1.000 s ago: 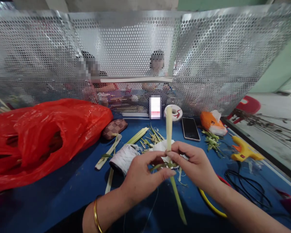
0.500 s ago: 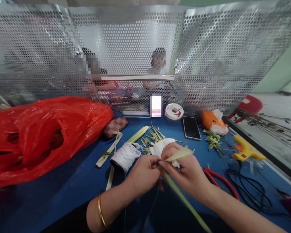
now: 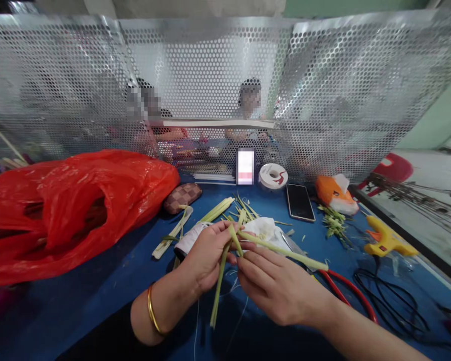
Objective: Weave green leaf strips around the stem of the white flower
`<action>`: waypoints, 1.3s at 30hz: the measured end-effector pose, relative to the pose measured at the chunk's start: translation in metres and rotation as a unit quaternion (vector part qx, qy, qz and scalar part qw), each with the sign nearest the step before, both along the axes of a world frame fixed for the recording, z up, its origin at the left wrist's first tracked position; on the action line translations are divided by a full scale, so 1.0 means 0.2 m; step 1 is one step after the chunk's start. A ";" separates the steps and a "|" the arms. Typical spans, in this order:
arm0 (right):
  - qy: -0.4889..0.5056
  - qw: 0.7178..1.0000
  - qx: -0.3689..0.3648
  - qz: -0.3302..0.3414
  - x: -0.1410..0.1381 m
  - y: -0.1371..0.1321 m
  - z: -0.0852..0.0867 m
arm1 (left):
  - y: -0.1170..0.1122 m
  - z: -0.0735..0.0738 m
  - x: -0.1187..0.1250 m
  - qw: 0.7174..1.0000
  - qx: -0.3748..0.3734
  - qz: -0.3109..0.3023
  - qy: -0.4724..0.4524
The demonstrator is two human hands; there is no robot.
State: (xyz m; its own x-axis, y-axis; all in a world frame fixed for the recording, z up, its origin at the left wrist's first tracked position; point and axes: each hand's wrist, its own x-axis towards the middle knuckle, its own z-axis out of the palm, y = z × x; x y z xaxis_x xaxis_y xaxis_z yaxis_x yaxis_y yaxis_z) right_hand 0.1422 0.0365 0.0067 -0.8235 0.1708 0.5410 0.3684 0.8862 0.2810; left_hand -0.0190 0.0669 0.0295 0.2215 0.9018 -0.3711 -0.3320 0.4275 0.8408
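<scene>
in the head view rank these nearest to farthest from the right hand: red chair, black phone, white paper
1. White paper, just beyond the right hand
2. Black phone, farther back, toward the right
3. Red chair, far right, in the background

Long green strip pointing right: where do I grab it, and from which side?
Probably best to pinch the green strip near its right tip, coming from the right: that end sticks out free, long and thin, while its other end is crowded by the left hand and right hand.
</scene>
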 end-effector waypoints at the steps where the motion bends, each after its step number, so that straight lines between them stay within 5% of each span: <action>1: -0.010 1.000 0.002 -0.001 0.00 0.01 -0.02 | 0.00 0.01 0.00 1.000 -0.015 0.009 -0.015; 8: 0.009 0.999 -0.037 -0.017 0.00 0.01 -0.03 | 0.00 0.03 -0.01 0.997 -0.044 0.023 -0.062; 20: -0.010 0.997 0.073 0.005 -0.06 -0.01 -0.10 | -0.08 -0.05 0.09 0.995 -0.059 0.035 -0.075; 26: 0.162 0.987 -0.018 -0.001 -0.02 -0.05 -0.03 | -0.08 -0.08 0.09 0.999 0.022 0.017 -0.034; 30: 0.332 0.903 -0.242 -0.122 0.04 -0.03 0.09 | -0.07 -0.08 0.07 0.997 0.072 0.013 0.006; 34: 0.444 0.690 -0.543 -0.181 0.11 0.05 0.15 | -0.07 -0.07 0.06 0.998 0.067 -0.001 0.014; 36: 0.473 0.628 -0.595 -0.169 0.13 0.09 0.14 | -0.07 -0.08 0.06 0.998 0.066 -0.010 0.007; 39: 0.495 0.572 -0.637 -0.150 0.14 0.14 0.09 | -0.06 -0.08 0.05 0.997 0.072 -0.029 -0.005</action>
State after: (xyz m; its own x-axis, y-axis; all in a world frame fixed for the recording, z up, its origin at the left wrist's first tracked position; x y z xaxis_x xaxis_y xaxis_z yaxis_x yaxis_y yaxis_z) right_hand 0.1710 0.0651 0.0250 -0.0530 0.9986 -0.0044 -0.0233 -0.0056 -0.9997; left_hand -0.0091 0.0545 0.0136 0.2772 0.9312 -0.2367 -0.3189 0.3216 0.8916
